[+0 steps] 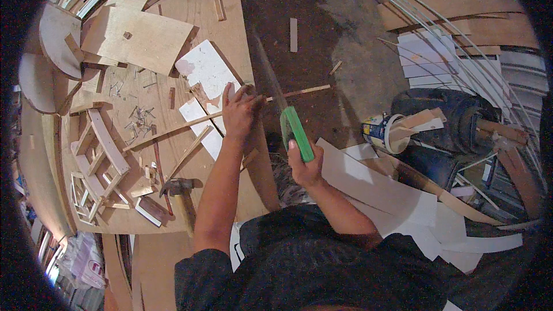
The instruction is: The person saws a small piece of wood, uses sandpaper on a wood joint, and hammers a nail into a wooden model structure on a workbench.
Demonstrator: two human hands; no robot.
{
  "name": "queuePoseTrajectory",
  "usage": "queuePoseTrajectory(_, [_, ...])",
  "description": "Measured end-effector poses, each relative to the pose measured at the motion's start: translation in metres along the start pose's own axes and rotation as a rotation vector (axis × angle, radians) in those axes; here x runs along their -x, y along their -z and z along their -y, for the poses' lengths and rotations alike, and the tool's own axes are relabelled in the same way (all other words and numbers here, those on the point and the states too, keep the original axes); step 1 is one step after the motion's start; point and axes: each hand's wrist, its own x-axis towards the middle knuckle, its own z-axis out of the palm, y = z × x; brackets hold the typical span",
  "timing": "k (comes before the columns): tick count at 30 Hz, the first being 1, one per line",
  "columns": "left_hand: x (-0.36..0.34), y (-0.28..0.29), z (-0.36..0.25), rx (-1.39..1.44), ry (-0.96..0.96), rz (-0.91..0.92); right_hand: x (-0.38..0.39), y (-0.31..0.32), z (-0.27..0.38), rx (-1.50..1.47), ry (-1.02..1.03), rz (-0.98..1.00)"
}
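Note:
At the table's right edge, my left hand (238, 114) presses and grips a thin wooden strip (311, 90). The strip lies slantwise over the tabletop, and its far end juts past the edge. My right hand (306, 168) is closed around the green handle of a handsaw (298, 133). The saw's blade points up and away, crossing the strip just right of my left hand; whether its teeth touch the wood, I cannot tell. Under the strip and beside my left hand lie white-faced board pieces (208, 68).
The plywood table (230, 34) bears a small wooden frame (108, 144), loose nails (140, 121), a hammer (182, 193) and offcuts. On the right stand a bucket (385, 132) of wood scraps and a dark container (443, 103). White sheets (380, 184) lie by my right arm.

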Motion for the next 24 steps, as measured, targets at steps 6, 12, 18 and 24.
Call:
queuePoseTrajectory(6, [0.003, -0.007, 0.008, -0.084, -0.035, 0.028, -0.020, -0.008, 0.004, 0.001, -0.079, 0.004])
queuePoseTrajectory(12, [0.004, -0.008, 0.006, -0.024, -0.008, 0.020, 0.003, -0.001, -0.004, 0.000, -0.051, -0.007])
queuePoseTrajectory(18, [0.001, -0.003, 0.006, -0.025, -0.064, 0.046, -0.035, -0.013, -0.003, -0.019, -0.199, -0.018])
queuePoseTrajectory(24, [0.003, 0.000, 0.004, 0.022, 0.006, 0.000, 0.007, -0.008, 0.005, -0.042, -0.155, -0.021])
